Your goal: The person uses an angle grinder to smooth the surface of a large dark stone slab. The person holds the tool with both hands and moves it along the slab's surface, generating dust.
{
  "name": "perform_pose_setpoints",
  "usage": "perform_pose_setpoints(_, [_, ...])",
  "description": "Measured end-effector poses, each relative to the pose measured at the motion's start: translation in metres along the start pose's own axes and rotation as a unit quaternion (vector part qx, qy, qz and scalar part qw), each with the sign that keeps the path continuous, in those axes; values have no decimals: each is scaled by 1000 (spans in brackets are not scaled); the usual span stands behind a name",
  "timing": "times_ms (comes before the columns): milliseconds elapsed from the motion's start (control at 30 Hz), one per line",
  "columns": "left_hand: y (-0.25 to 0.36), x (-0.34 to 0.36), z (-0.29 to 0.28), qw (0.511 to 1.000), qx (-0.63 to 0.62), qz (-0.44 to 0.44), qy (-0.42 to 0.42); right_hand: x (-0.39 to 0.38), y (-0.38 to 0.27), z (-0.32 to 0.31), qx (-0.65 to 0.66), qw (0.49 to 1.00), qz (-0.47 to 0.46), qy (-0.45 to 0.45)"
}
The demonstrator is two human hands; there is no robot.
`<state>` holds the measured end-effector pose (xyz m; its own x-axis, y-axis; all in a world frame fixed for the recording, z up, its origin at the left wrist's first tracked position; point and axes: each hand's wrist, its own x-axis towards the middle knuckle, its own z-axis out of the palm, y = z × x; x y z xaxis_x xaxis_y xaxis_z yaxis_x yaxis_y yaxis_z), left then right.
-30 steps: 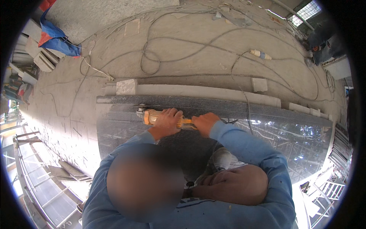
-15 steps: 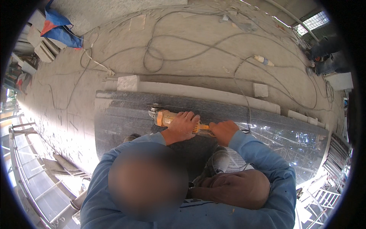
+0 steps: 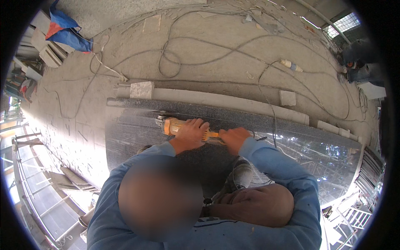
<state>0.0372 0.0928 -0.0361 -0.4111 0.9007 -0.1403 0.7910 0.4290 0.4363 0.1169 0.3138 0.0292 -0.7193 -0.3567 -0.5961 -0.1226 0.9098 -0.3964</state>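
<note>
A yellow-orange angle grinder (image 3: 171, 126) lies across the dark speckled stone slab (image 3: 129, 137), its head pointing left. My left hand (image 3: 191, 134) wraps over the grinder's body behind the head. Farther back, my right hand (image 3: 234, 138) is closed round the rear handle. The cutting disc (image 3: 167, 113) stands on edge at the far side of the head, along a pale line near the slab's far edge. A light streak of dust shows left of the disc. How deep the disc sits in the stone is hidden.
Beyond the slab are a pale stone strip (image 3: 216, 101) and two light blocks, one a square block (image 3: 287, 98). A cable (image 3: 200, 64) loops over the dusty floor to a connector (image 3: 291, 65). People are at the far right and far left. Stacked slabs (image 3: 366, 175) stand right.
Both my hands and the grinder have moved a little to the left along the slab. A streak of dust now shows ahead of the disc.
</note>
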Motion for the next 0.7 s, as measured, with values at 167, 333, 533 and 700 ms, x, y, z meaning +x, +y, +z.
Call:
perform_pose_setpoints(167, [-14,-9,0,1000,15,1,15,15,-5,0,0,1000,-13,-4])
perform_pose_setpoints(333, [-12,-8,-6,1000,1,3,24,16,-7,1,-2,1000,-6,-8])
perform_pose_setpoints(533, [16,8,-1,999,-7,28,31,-19,5,-6,-10,1000,10,-17])
perform_pose_setpoints(700, [37,17,-1,997,-26,49,45,-43,16,-7,-29,999,6,-18])
